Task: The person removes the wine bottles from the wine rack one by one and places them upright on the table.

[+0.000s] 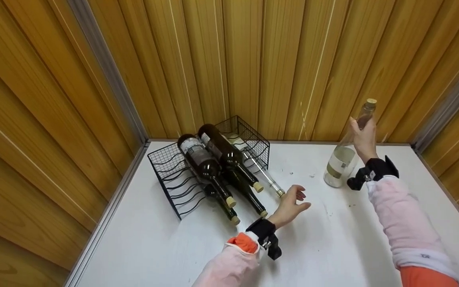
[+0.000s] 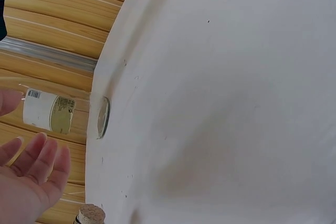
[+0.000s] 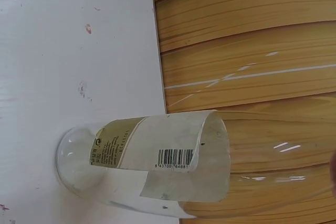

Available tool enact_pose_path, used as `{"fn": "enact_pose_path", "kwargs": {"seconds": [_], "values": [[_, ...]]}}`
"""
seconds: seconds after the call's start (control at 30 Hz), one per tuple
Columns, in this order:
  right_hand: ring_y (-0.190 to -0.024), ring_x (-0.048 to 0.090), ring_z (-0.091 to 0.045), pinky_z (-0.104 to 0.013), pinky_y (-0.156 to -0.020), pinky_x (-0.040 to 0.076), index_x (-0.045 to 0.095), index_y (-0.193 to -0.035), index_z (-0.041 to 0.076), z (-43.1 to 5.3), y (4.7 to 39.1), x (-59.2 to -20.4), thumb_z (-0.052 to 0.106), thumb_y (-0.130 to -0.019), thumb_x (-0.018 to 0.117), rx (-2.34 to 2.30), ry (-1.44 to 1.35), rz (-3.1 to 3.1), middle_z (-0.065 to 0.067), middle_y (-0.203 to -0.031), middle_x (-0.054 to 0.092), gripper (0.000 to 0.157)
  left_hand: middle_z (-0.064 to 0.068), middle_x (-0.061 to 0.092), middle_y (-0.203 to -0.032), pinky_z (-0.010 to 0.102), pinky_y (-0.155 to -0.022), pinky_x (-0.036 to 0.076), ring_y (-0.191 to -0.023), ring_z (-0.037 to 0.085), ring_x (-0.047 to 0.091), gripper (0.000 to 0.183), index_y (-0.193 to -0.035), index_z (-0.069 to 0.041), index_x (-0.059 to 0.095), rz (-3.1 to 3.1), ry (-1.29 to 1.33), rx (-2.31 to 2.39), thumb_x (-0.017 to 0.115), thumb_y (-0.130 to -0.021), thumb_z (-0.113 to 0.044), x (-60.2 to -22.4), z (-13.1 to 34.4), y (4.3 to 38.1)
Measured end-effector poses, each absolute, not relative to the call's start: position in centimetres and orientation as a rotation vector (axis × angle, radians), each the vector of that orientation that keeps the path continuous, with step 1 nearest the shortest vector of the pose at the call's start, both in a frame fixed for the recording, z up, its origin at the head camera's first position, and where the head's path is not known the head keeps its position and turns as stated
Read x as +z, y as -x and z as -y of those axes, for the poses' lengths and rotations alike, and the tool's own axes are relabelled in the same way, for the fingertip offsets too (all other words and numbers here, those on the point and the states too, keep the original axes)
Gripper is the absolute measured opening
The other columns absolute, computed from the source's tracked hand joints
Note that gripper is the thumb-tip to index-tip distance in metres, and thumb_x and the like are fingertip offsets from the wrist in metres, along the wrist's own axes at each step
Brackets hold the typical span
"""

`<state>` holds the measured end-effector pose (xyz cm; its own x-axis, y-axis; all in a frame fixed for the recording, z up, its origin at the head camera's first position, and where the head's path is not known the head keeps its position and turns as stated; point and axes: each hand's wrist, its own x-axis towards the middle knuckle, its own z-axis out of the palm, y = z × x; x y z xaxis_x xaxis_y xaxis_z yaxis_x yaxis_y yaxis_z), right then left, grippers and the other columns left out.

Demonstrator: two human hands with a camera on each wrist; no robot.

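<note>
Left of centre in the head view, we see a black wire rack (image 1: 165,188) bearing dark corked bottles (image 1: 199,155) and, at its right, a lying clear bottle (image 1: 263,171). Just beside that bottle's mouth, our left hand (image 1: 289,205) reaches up from the bottom centre, thumb and loosely bent fingers apart, holding nothing. At right, our arm stretches up from the lower corner, the right hand (image 1: 365,137) clasping an upright clear bottle (image 1: 335,169) round its neck.

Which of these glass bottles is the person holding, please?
The clear, corked glass bottle in the right hand; the other bottles lie in the black wire rack.
</note>
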<state>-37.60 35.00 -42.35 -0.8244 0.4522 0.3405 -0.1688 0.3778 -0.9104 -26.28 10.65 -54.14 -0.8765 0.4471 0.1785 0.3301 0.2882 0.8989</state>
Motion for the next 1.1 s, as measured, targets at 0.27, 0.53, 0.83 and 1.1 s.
{"fn": "enact_pose_path", "kwargs": {"seconds": [0.27, 0.53, 0.83, 1.1], "values": [[-0.115, 0.046, -0.028, -0.031, -0.102, 0.036, 0.034, -0.140, -0.003, -35.1, 37.6, -42.5, 0.034, -0.102, 0.049, 1.430, 0.270, 2.173, -0.008, -0.112, 0.047, 0.055, 0.017, 0.063, -0.107, 0.040, -0.094, 0.052, -0.102, 0.027, 0.063, 0.039, -0.122, 0.002, 0.051, -2.446, -0.717, 1.664, 0.067, -0.087, -0.005, -54.4, -10.4, 26.4], [-0.118, 0.045, -0.032, -0.034, -0.105, 0.034, 0.027, -0.143, 0.000, -35.3, 37.1, -42.5, 0.038, -0.102, 0.048, 1.431, 0.259, 2.205, -0.012, -0.115, 0.047, 0.060, 0.021, 0.064, -0.106, 0.048, -0.095, 0.051, -0.101, 0.032, 0.064, 0.039, -0.121, 0.004, 0.051, -2.422, -0.713, 1.681, 0.067, -0.086, -0.003, -54.7, -10.3, 26.3], [-0.145, 0.027, -0.035, -0.046, -0.123, 0.019, 0.017, -0.148, 0.003, -35.8, 35.9, -41.2, 0.043, -0.096, 0.060, 1.369, 0.258, 2.227, -0.025, -0.152, 0.029, 0.079, 0.018, 0.063, -0.107, 0.042, -0.095, 0.052, -0.101, 0.028, 0.063, 0.040, -0.123, 0.004, 0.051, -2.411, -0.698, 1.664, 0.067, -0.087, -0.004, -54.0, -10.1, 26.1], [-0.145, 0.026, -0.028, -0.029, -0.123, 0.016, 0.029, -0.146, -0.005, -33.8, 35.4, -36.8, 0.030, -0.089, 0.066, 1.126, -0.061, 1.892, -0.021, -0.154, 0.029, 0.076, 0.017, 0.063, -0.107, 0.046, -0.096, 0.052, -0.101, 0.027, 0.064, 0.038, -0.122, 0.002, 0.051, -2.422, -0.684, 1.672, 0.067, -0.088, -0.004, -54.1, -10.1, 26.2]]}}
